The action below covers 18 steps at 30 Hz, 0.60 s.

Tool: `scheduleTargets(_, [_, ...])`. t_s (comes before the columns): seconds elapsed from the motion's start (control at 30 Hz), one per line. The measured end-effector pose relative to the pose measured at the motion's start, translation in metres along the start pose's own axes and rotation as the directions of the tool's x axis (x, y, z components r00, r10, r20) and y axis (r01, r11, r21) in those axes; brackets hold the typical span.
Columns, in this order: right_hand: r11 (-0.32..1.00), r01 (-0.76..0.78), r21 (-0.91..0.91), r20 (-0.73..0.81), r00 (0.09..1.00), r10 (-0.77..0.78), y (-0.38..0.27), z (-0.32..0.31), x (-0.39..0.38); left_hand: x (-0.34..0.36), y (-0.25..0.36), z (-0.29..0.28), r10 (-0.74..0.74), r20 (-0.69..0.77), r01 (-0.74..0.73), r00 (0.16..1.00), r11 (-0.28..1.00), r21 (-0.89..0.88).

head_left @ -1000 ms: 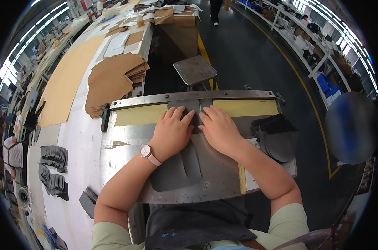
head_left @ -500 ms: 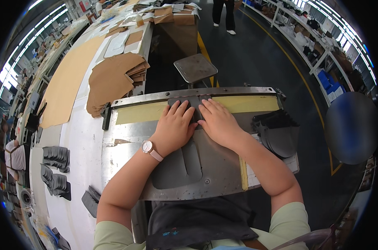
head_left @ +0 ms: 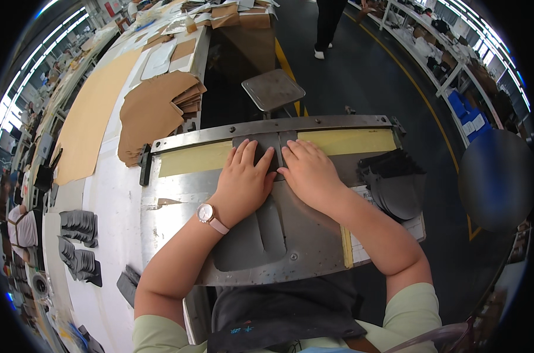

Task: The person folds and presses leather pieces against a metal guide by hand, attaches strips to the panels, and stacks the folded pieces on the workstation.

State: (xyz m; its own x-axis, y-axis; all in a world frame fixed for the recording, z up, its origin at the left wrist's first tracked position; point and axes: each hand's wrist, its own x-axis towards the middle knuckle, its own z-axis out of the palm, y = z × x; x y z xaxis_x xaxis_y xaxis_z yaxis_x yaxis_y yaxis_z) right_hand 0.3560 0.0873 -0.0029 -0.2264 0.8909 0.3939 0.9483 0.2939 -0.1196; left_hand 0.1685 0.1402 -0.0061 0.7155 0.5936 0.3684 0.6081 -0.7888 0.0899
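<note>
Stretched forward side by side, the left hand (head_left: 244, 182) and right hand (head_left: 309, 172) were laid palm-down, fingers extended, on dark grey sheet material (head_left: 246, 246). This was spread over a steel plate (head_left: 323, 256), up to a metal bar (head_left: 267, 126). Brown sheets (head_left: 149, 113) were stacked on the white table (head_left: 115, 203); beyond, a square-topped stool (head_left: 273, 90) was placed on dark flooring (head_left: 370, 79).

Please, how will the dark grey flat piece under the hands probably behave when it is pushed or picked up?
The dark grey flat piece looks thin, so it is probably light. The slit-like line in it may let its two sides flex separately. As it lies flat on the metal plate, it seems unlikely to roll or tip.
</note>
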Motion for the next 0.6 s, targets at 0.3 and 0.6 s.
scheduleTargets(0.3, [0.999,0.033,0.019,-0.034,0.999,-0.033,0.0022,-0.0016,0.0019,-0.0012,0.0019,-0.0043,-0.005,0.016,0.005,1.0,1.0,0.008])
scheduleTargets(0.6, [1.0,0.016,0.023,0.003,1.0,-0.016,0.0045,-0.0006,0.0028,-0.0012,0.0049,-0.0083,-0.015,0.042,0.014,0.999,1.0,0.019])
